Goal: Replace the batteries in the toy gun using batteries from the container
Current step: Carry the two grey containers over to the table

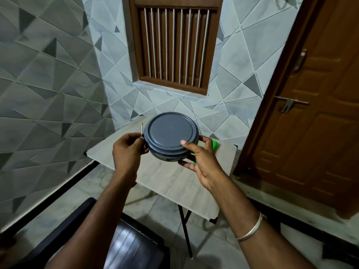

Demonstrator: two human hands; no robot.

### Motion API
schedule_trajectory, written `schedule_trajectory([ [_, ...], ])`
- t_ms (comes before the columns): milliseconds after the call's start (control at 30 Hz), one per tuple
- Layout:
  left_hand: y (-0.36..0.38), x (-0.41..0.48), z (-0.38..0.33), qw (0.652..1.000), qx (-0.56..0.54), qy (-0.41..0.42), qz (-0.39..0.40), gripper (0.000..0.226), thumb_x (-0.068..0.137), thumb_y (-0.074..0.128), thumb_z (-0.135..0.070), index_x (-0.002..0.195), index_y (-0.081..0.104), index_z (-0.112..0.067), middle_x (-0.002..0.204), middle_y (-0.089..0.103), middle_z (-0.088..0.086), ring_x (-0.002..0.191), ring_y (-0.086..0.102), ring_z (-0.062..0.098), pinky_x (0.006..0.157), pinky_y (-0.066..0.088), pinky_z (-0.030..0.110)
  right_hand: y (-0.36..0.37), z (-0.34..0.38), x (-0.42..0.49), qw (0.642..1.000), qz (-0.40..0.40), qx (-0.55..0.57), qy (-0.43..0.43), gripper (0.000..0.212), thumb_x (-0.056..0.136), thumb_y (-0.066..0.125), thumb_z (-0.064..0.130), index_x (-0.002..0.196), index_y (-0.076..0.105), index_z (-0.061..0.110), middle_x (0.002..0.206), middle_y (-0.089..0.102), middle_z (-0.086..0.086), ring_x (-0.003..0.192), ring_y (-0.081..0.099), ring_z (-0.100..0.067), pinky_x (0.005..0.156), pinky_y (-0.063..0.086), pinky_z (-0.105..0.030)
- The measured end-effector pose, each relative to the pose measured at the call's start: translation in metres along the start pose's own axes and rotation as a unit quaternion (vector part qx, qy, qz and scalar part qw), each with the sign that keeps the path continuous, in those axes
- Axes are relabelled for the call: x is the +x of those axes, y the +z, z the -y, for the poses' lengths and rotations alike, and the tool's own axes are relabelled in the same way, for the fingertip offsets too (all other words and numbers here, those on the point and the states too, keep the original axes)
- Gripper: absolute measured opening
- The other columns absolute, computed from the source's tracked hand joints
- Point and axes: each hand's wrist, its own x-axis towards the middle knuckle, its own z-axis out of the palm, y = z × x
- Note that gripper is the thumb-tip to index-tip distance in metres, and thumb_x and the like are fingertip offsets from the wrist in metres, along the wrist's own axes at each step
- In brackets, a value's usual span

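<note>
A round grey container [171,133] with its lid on is held up above the small table [171,177]. My right hand [200,162] grips its right side, thumb on the lid's rim and fingers under the bowl. My left hand [127,152] is at the container's left edge with curled fingers; a thin metal tool [142,130] sticks up from it. Whether that hand also holds the container I cannot tell. The green toy gun [214,145] lies on the table behind my right hand, mostly hidden. No batteries are visible.
The folding table stands against a tiled wall under a barred wooden window [172,45]. A brown wooden door [310,113] is close on the right. A dark chair seat [134,249] sits below my arms.
</note>
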Motion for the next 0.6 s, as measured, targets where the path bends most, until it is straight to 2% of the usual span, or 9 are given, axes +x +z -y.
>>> schedule_trajectory([
  [133, 0.034, 0.031, 0.014, 0.999, 0.008, 0.003, -0.037, 0.013, 0.093, 0.059, -0.001, 0.092, 0.071, -0.006, 0.077, 0.068, 0.016, 0.072, 0.065, 0.028, 0.073, 0.059, 0.037, -0.012, 0.013, 0.058, 1.000, 0.029, -0.010, 0.004, 0.056, 0.087, 0.073, 0.009, 0.131, 0.040, 0.020, 0.128, 0.061, -0.007, 0.113, 0.064, -0.026, 0.084, 0.059, -0.047],
  [200, 0.053, 0.045, 0.020, 0.998, 0.007, -0.002, -0.061, 0.015, 0.093, 0.059, 0.000, 0.089, 0.071, -0.008, 0.077, 0.067, 0.016, 0.072, 0.065, 0.029, 0.073, 0.059, 0.038, -0.020, 0.021, 0.088, 0.999, 0.043, -0.019, 0.012, 0.056, 0.086, 0.073, 0.008, 0.130, 0.041, 0.019, 0.124, 0.061, -0.006, 0.110, 0.064, -0.025, 0.087, 0.058, -0.049],
  [333, 0.095, 0.073, 0.029, 0.995, 0.004, 0.000, -0.097, 0.014, 0.092, 0.060, -0.001, 0.090, 0.072, -0.009, 0.082, 0.069, 0.019, 0.074, 0.066, 0.029, 0.071, 0.060, 0.035, -0.037, 0.037, 0.144, 0.997, 0.062, -0.028, 0.030, 0.057, 0.084, 0.075, 0.009, 0.129, 0.041, 0.020, 0.129, 0.061, -0.010, 0.119, 0.063, -0.031, 0.083, 0.059, -0.047],
  [500, 0.126, 0.089, 0.047, 0.992, 0.020, -0.007, -0.123, 0.014, 0.089, 0.061, -0.001, 0.096, 0.073, 0.000, 0.080, 0.069, 0.018, 0.071, 0.066, 0.029, 0.069, 0.058, 0.035, -0.056, 0.044, 0.188, 0.995, 0.081, -0.041, 0.048, 0.057, 0.083, 0.074, 0.009, 0.129, 0.042, 0.020, 0.128, 0.063, -0.013, 0.118, 0.063, -0.034, 0.080, 0.059, -0.044],
  [600, 0.132, 0.101, 0.050, 0.991, 0.031, -0.007, -0.132, 0.015, 0.089, 0.061, -0.003, 0.097, 0.074, -0.001, 0.079, 0.070, 0.017, 0.071, 0.066, 0.027, 0.068, 0.057, 0.033, -0.057, 0.043, 0.204, 0.993, 0.092, -0.030, 0.061, 0.058, 0.084, 0.074, 0.009, 0.130, 0.041, 0.020, 0.128, 0.063, -0.014, 0.116, 0.064, -0.032, 0.080, 0.059, -0.044],
])
